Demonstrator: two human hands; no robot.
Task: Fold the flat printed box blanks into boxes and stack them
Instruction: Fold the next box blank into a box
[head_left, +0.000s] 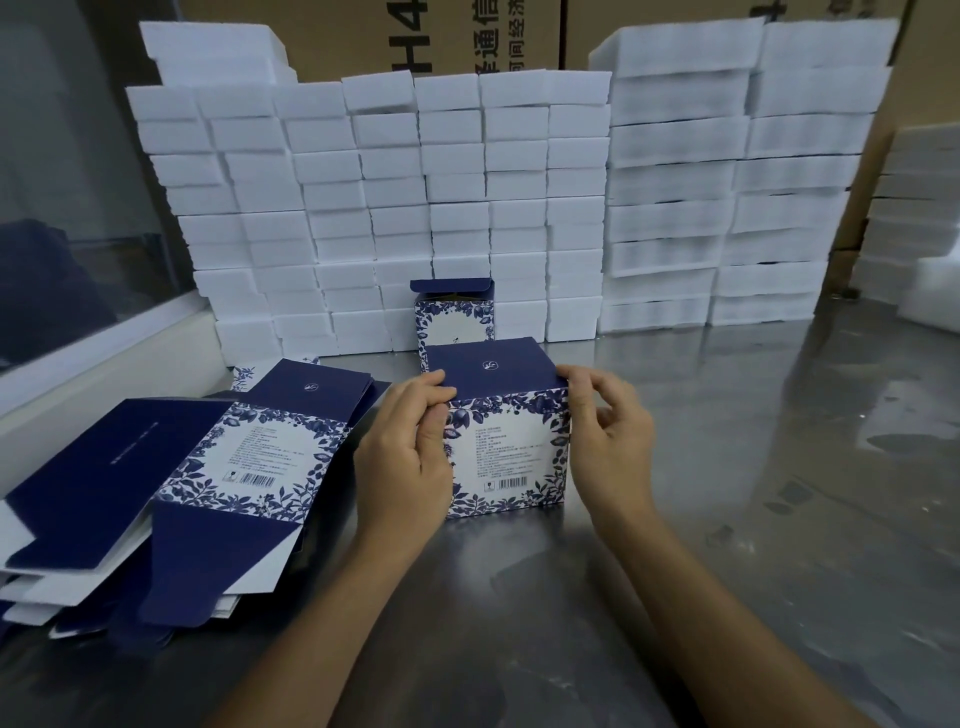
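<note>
Steel table (727, 519), reflective; wall of white foam blocks (395, 208) stacked at back, cardboard cartons (467, 36) behind them. Folded box (506, 441) stands at table centre, navy top panel, floral front with barcode; left hand (408, 457) pinches its top left corner, fingers curled on the edge; right hand (608, 441) pinches top right corner, thumb and fingertips on the rim. Second box (453, 317) just behind, flap up. Pile of flat blanks (171, 483) lies left of the hands.

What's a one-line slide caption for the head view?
Both hands, left hand and right hand, hold a folded blue floral box on the steel table, beside flat blanks.
</note>
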